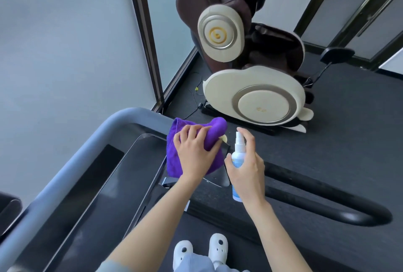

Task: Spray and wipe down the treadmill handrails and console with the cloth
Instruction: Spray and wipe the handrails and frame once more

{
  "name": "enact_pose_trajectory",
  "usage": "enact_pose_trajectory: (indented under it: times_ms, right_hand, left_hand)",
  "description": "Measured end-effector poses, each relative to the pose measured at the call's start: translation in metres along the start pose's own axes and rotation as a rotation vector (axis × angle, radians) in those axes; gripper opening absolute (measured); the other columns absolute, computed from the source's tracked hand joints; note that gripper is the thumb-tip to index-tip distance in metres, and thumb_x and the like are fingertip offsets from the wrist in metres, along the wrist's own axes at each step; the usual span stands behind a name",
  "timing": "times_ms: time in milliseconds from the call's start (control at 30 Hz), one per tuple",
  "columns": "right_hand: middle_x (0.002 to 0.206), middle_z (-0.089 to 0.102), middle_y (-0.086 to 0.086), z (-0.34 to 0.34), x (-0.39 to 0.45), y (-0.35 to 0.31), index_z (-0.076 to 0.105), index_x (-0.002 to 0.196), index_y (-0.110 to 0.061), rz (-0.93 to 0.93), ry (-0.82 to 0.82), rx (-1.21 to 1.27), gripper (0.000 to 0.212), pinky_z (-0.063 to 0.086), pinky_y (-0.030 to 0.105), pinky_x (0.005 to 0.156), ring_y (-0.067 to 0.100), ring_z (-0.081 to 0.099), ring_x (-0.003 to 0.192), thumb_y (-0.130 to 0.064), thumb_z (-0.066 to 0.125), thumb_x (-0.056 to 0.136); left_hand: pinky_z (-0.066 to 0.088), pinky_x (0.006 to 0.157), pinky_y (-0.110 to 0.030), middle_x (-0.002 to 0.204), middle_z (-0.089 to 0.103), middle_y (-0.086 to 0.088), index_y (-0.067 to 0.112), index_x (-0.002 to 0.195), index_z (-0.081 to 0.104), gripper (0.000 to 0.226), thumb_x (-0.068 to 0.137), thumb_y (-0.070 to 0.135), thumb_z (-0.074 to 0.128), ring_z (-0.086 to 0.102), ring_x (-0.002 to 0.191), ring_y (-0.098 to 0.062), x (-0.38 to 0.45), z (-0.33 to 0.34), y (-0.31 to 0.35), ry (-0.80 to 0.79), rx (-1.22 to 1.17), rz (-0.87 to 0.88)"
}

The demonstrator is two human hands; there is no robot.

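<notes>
A: Pressing the purple cloth onto the console's right end, your left hand was spread flat on it with the fingers curled into the bunched fabric, clamped on the cloth at about 12 o'clock from your shoes.

B: And my right?

A: Your right hand was wrapped tight round the spray bottle, forefinger over the nozzle, just beside the cloth at its 3 o'clock. I'd judge you should have aimed the mist into the cloth, not at the dark console screen, and wiped in one direction, folding to a clean face.

B: What about the surfaces?

A: The grey handrail curved away at 10 o'clock, the black one lay at 3 o'clock; both looked smooth and likely slippery when wet.

B: The room?

A: A massage chair stood at 1 o'clock on dark carpet, beside frosted glass panels.
</notes>
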State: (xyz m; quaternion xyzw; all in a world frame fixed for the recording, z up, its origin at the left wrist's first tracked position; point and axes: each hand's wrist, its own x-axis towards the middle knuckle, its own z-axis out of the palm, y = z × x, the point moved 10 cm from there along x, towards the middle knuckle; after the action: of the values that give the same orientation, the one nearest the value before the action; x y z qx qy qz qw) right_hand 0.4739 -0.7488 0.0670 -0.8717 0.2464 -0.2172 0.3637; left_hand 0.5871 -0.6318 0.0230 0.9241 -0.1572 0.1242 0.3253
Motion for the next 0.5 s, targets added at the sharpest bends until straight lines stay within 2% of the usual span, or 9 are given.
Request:
enact_pose_trajectory:
  times_ms: [133,333,500]
  right_hand:
    - [0.097,0.066,-0.001,-0.022,-0.014,0.016,0.04,0.132,-0.034,0.072,0.05,-0.041,0.061,0.049,0.038,0.068,0.028,0.058,0.076,-0.006,0.061,0.082]
    - [0.078,0.06,0.002,-0.071,-0.037,0.049,0.041,0.133,-0.033,0.2,0.164,-0.132,0.059,0.05,0.043,0.066,0.029,0.054,0.07,-0.006,0.059,0.084]
    - [0.088,0.062,0.0,-0.089,-0.063,0.062,0.041,0.135,-0.032,0.25,0.19,-0.169,0.06,0.045,0.037,0.067,0.029,0.054,0.073,-0.007,0.06,0.084]
  left_hand:
    - [0.033,0.087,-0.042,0.098,0.067,0.008,0.027,0.094,0.071,0.03,0.08,0.052,0.065,0.053,0.097,-0.027,0.016,0.0,-0.005,-0.021,0.046,0.107]
    - [0.028,0.083,-0.04,0.094,0.067,0.008,0.025,0.082,0.065,0.031,0.081,0.055,0.057,0.05,0.095,-0.027,0.026,0.013,0.007,-0.092,0.047,0.021]
    - [0.037,0.075,-0.041,0.087,0.068,0.001,0.018,0.086,0.07,0.03,0.079,0.047,0.069,0.053,0.084,-0.032,-0.023,0.03,0.063,-0.203,0.065,0.369]
